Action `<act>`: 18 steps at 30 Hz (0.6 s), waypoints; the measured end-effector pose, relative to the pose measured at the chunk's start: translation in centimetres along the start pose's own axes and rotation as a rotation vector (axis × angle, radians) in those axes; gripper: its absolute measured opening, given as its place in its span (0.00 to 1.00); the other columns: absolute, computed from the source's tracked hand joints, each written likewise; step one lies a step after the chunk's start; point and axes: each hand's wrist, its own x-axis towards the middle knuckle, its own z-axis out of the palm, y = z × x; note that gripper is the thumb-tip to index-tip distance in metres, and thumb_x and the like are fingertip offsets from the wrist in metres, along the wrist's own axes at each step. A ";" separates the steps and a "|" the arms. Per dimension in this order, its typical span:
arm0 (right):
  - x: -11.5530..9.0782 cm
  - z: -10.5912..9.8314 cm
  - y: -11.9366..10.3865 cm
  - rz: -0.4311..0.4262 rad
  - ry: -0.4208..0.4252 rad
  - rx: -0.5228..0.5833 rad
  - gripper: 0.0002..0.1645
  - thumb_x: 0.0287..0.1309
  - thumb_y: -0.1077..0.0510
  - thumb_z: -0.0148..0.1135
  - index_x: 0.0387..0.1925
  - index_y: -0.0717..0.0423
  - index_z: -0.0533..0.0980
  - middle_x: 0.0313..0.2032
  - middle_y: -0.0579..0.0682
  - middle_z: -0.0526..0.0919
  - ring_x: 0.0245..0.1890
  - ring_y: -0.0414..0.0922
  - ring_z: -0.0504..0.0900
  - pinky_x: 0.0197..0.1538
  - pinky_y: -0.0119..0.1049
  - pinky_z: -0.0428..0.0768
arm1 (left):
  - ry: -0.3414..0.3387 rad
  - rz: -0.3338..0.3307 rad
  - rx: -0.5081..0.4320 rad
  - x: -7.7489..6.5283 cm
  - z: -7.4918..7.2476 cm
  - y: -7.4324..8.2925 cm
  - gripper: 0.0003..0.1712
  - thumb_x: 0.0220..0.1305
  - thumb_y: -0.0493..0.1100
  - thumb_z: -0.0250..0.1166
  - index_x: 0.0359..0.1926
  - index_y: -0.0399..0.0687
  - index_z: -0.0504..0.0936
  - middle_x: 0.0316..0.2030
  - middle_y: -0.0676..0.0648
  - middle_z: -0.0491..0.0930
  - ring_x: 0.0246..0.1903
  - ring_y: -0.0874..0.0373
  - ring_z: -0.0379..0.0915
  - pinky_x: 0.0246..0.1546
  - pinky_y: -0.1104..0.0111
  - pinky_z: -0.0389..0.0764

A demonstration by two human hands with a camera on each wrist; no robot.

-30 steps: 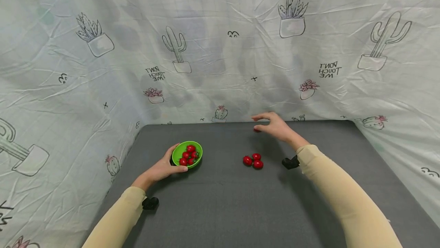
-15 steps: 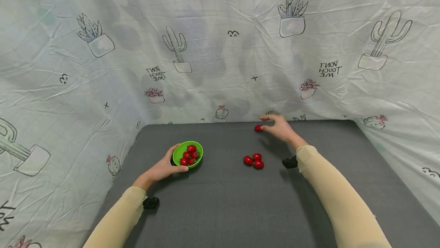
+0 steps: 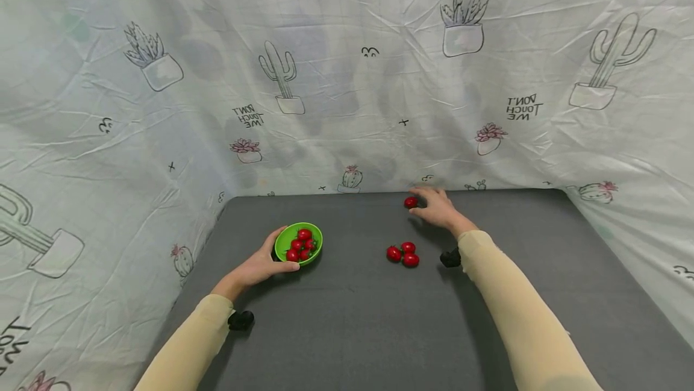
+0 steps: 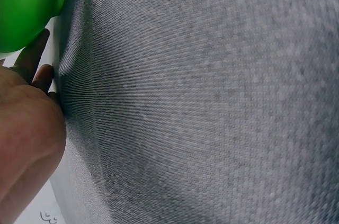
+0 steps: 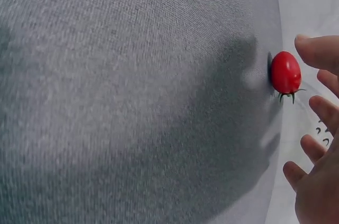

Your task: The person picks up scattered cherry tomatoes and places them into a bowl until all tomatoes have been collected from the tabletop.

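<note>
In the head view, my left hand [image 3: 267, 263] holds a green bowl [image 3: 279, 250] by its left side, thumb along the near rim and fingers around the far side. Several red cherry tomatoes [image 3: 305, 234] lie inside the bowl. Near the table's far edge, my right hand [image 3: 438, 208] is spread beside a single cherry tomato [image 3: 411, 202]. In the right wrist view that cherry tomato [image 5: 286, 73], with its green stem end, stands apart from the thumb and fingers of the hand [image 5: 324, 187]. The left wrist view shows only part of the bowl [image 4: 26, 7].
Three more cherry tomatoes [image 3: 410, 259] sit close together on the grey table [image 3: 347, 319], right of the bowl. A pale cloth [image 3: 347, 78] printed with cacti hangs behind the table and along its sides.
My right hand first moved a little right, uncovering the lone cherry tomato, then came lower beside it, its fingers now nearer the table. My left hand and the bowl stay in place.
</note>
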 end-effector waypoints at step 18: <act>0.0 1.1 0.2 0.006 -0.007 -0.068 0.28 0.68 0.58 0.65 0.68 0.55 0.76 0.68 0.61 0.73 0.72 0.67 0.55 0.69 0.65 0.58 | -0.003 0.014 -0.022 -0.2 0.0 0.3 0.64 0.59 0.54 0.77 0.82 0.57 0.40 0.77 0.39 0.48 0.74 0.41 0.47 0.68 0.41 0.55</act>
